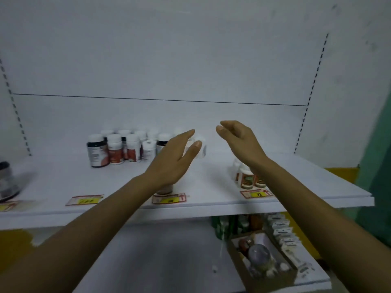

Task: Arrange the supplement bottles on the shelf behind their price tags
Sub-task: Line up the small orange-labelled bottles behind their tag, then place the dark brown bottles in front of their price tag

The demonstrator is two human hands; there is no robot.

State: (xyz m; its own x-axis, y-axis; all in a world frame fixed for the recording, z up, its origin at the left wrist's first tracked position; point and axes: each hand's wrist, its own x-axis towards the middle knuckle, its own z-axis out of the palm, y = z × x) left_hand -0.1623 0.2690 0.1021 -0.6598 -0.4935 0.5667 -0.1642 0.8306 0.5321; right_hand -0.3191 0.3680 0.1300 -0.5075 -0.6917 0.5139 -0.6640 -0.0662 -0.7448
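Mid-shelf, upright: a blurred white plastic supplement bottle (201, 148), just beyond the left hand (173, 159), open-fingered, contact unclear. Right hand (237, 137) apart to the right, relaxed, empty. Probably best: cup from both sides, keep upright, slide toward the near yellow-and-red paper price tag (169, 198). Far left, a cluster of white-capped bottles (124, 149). Beneath, a flat white shelf board (63, 178); behind, a white back panel (169, 60); rightmost, a green wall (376, 166).
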